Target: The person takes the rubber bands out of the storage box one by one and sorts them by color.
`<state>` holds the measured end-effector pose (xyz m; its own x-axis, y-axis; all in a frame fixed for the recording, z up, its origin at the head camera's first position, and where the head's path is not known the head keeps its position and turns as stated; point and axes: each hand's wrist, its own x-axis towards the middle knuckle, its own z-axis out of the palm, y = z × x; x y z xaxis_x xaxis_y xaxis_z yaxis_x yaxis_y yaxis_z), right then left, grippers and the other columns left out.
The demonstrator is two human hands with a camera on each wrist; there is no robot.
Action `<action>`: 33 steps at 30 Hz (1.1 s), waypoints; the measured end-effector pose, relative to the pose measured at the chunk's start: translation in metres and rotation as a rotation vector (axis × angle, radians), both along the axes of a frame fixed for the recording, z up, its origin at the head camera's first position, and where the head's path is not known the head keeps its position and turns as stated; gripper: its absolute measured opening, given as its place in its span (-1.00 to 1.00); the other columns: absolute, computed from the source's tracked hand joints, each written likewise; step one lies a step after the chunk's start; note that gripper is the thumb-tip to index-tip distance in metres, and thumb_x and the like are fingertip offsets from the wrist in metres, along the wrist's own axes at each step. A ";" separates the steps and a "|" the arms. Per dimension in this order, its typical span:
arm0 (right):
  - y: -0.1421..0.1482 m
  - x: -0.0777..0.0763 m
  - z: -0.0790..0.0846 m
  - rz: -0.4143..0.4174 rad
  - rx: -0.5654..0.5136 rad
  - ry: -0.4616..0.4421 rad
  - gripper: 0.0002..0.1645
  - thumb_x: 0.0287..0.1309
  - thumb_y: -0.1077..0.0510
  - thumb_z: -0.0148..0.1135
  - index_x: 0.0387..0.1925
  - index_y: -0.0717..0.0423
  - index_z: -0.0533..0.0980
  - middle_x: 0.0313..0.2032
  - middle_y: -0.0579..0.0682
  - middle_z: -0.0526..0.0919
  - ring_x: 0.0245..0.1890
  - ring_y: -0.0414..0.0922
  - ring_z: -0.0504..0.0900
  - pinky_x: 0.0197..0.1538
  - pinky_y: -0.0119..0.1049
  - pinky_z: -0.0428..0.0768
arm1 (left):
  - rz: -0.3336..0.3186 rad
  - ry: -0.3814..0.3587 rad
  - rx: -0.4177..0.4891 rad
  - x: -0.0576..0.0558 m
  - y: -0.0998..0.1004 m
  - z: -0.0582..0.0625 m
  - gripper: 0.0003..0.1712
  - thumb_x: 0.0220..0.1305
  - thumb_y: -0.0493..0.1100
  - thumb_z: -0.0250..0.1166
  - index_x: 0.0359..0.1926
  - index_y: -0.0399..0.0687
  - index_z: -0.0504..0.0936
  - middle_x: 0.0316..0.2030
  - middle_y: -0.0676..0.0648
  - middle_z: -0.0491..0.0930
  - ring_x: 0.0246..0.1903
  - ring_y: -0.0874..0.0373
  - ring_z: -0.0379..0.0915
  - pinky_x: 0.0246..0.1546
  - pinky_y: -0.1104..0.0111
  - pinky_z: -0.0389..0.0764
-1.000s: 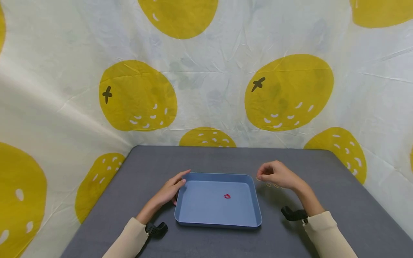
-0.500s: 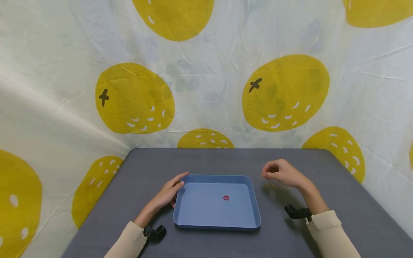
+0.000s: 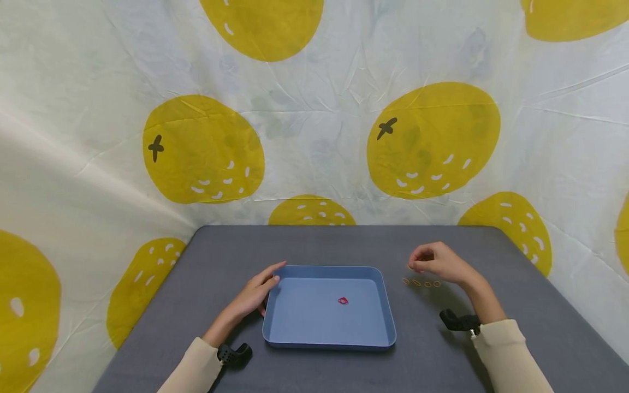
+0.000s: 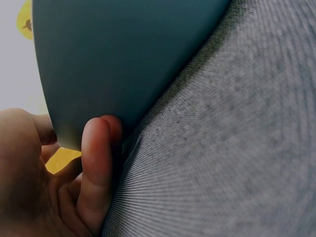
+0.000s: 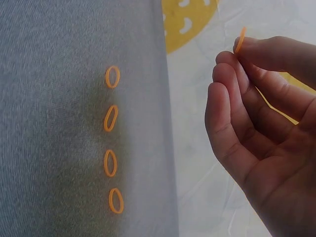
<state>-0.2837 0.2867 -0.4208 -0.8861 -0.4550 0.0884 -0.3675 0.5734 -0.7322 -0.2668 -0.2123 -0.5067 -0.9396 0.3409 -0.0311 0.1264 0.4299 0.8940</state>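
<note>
My left hand [image 3: 255, 290] grips the far left corner of a blue rectangular tray [image 3: 319, 319], thumb at the rim. In the left wrist view, curled fingers [image 4: 96, 158] lie against the tray's outer wall. My right hand [image 3: 439, 263] is raised over the table to the right of the tray. Between thumb and fingertips it pinches an orange rubber band [image 5: 241, 40]. Below it, several orange rubber bands [image 5: 111, 163] lie spaced in a row on the table. Inside the tray rests a small red loop or bundle of loops [image 3: 343, 301], resembling rubber bands.
A grey cloth-covered table [image 3: 314, 371] carries everything. Behind and beside it hangs a white curtain [image 3: 314, 147] printed with big yellow fruit. Each wrist wears a black camera mount [image 3: 236, 356].
My right hand has drifted right, away from the tray, with a rubber band pinched; more of the orange row shows beneath it. The left hand keeps its hold on the tray.
</note>
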 end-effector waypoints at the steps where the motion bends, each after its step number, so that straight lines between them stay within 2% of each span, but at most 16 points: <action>1: 0.001 0.000 0.000 -0.003 0.000 -0.006 -0.80 0.35 0.21 0.31 -0.23 0.34 0.67 -0.36 0.16 0.70 -0.40 -0.12 0.63 -0.27 -0.27 0.66 | 0.001 -0.001 0.001 0.000 0.000 0.000 -0.45 0.66 0.03 -0.01 0.58 0.34 0.26 -0.08 -0.23 0.50 -0.78 0.13 0.35 -0.71 0.17 0.65; 9: 0.012 -0.004 0.000 -0.047 0.003 -0.020 -0.77 0.39 0.18 0.29 -0.19 0.33 0.67 -0.32 0.14 0.72 -0.38 -0.05 0.64 -0.25 -0.25 0.67 | 0.005 0.009 0.009 -0.002 0.000 0.001 -0.43 0.65 0.04 0.00 0.58 0.25 0.26 -0.11 -0.23 0.47 -0.77 0.15 0.34 -0.73 0.18 0.64; 16: 0.020 -0.006 -0.004 -0.067 0.015 -0.042 -0.74 0.39 0.17 0.29 -0.18 0.36 0.67 -0.30 0.16 0.73 -0.35 -0.01 0.67 -0.25 -0.23 0.68 | 0.006 0.004 0.007 -0.001 0.001 0.001 -0.42 0.65 0.07 0.00 0.59 0.26 0.26 -0.06 -0.24 0.50 -0.78 0.15 0.33 -0.73 0.19 0.64; 22: 0.027 -0.007 -0.004 -0.081 0.013 -0.053 -0.69 0.40 0.14 0.29 -0.15 0.38 0.65 -0.27 0.24 0.73 -0.33 0.04 0.68 -0.22 -0.20 0.70 | 0.009 0.006 0.007 -0.001 0.002 0.001 -0.44 0.66 0.06 0.00 0.58 0.29 0.27 -0.14 -0.21 0.47 -0.77 0.15 0.34 -0.72 0.18 0.65; 26: 0.033 -0.007 -0.003 -0.089 0.008 -0.061 -0.67 0.42 0.12 0.28 -0.13 0.39 0.65 -0.27 0.24 0.73 -0.33 0.01 0.67 -0.19 -0.21 0.70 | 0.003 0.016 0.007 -0.001 0.002 0.001 -0.44 0.66 0.06 -0.01 0.58 0.28 0.26 -0.19 -0.20 0.45 -0.77 0.15 0.34 -0.71 0.17 0.66; 33: 0.041 -0.006 -0.006 -0.104 0.000 -0.065 -0.68 0.44 0.14 0.26 -0.10 0.40 0.64 -0.27 0.17 0.73 -0.34 -0.08 0.66 -0.19 -0.25 0.69 | 0.004 0.016 0.001 -0.001 0.002 0.001 -0.44 0.66 0.06 -0.01 0.58 0.29 0.27 -0.15 -0.22 0.47 -0.76 0.14 0.35 -0.71 0.16 0.66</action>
